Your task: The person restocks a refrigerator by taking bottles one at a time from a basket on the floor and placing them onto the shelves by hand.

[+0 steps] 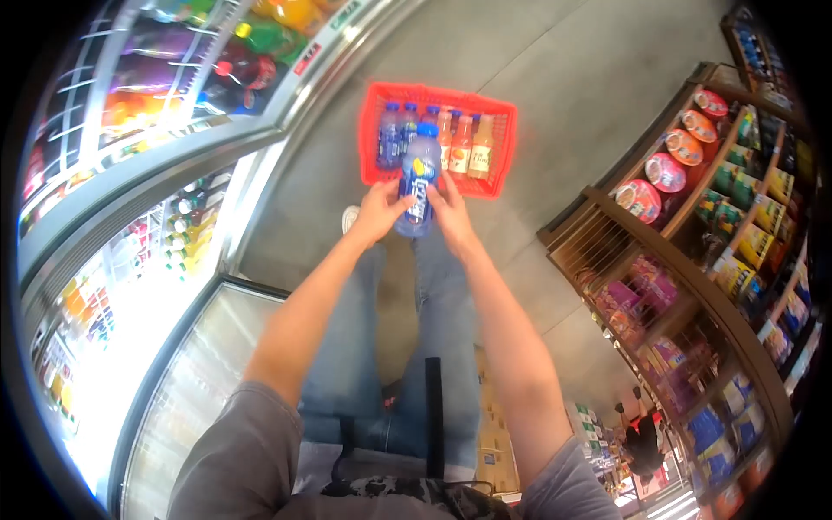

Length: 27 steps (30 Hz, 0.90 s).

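Observation:
Between my two hands is a drink bottle (419, 186) with a blue cap and a blue label with a yellow spot. My left hand (384, 211) grips its left side, thumb across the label. On the other side, my right hand (450, 211) holds it with the fingers behind, partly hidden. Just beyond the bottle a red shopping basket (507, 130) rests on the floor. Inside it stand several bottles: blue-capped ones (390, 139) at the left, and orange and pale yellow juice bottles (481, 149) at the right. The held bottle covers part of the basket.
To the left is a lit drinks fridge (165, 251) with its glass door (199, 373) standing open. Shelves (693, 234) of cup noodles and snack packets line the right. A cardboard box (496, 425) lies behind my legs. Another person (643, 446) is far off at lower right.

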Motion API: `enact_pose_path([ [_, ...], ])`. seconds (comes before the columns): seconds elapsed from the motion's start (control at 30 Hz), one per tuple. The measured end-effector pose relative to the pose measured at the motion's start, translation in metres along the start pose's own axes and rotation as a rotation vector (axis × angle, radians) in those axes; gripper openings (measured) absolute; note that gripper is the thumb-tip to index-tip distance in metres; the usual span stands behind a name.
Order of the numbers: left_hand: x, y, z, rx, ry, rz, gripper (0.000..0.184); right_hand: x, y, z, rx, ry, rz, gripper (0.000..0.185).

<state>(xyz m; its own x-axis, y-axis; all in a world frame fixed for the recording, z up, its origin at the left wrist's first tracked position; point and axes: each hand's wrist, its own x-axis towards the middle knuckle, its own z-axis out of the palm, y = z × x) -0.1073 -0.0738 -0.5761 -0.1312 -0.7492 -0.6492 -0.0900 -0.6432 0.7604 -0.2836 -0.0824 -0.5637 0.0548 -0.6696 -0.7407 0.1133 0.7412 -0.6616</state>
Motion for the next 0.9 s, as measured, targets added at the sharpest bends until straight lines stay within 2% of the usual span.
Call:
enact_pose_path([
  [0.07,-0.041,0.043,0.003,0.07,0.014,0.067,0.051,-0.051,-0.034,0.0,0.074,-0.035,0.042,0.068],
  [0.13,-0.078,0.08,-0.003,0.162,-0.073,0.053,0.051,-0.091,-0.064,0.006,0.09,-0.036,-0.028,0.069],
  [0.2,-0.125,0.144,-0.004,0.128,-0.067,0.109,0.053,-0.135,-0.095,0.013,0.093,-0.045,-0.096,0.071],
  [0.3,-0.163,0.196,-0.019,0.228,-0.06,0.261,0.052,-0.187,-0.159,0.03,0.036,-0.098,-0.16,0.072],
  [0.37,-0.209,0.25,-0.028,0.317,-0.036,0.265,0.05,-0.23,-0.202,0.043,0.039,-0.112,-0.182,0.075],
  [0.47,-0.237,0.274,-0.039,0.362,0.013,0.457,0.049,-0.263,-0.23,0.054,0.102,-0.101,-0.201,0.078],
  [0.53,-0.265,0.299,-0.047,0.391,0.008,0.505,0.05,-0.314,-0.271,0.071,0.065,-0.077,-0.19,0.074],
  [0.6,-0.297,0.325,-0.048,0.326,0.008,0.511,0.05,-0.346,-0.292,0.082,0.155,-0.168,-0.226,0.071],
  [0.73,-0.341,0.352,-0.054,0.341,0.066,0.571,0.052,-0.389,-0.324,0.099,0.121,-0.161,-0.247,0.071],
  [0.8,-0.354,0.357,-0.057,0.145,0.062,0.574,0.051,-0.395,-0.335,0.103,0.065,-0.257,-0.339,0.071],
  [0.83,-0.364,0.366,-0.061,0.145,0.073,0.654,0.05,-0.396,-0.339,0.103,0.019,-0.265,-0.352,0.07],
  [0.9,-0.394,0.386,-0.066,0.09,0.042,0.6,0.049,-0.403,-0.343,0.108,0.001,-0.314,-0.374,0.07],
])
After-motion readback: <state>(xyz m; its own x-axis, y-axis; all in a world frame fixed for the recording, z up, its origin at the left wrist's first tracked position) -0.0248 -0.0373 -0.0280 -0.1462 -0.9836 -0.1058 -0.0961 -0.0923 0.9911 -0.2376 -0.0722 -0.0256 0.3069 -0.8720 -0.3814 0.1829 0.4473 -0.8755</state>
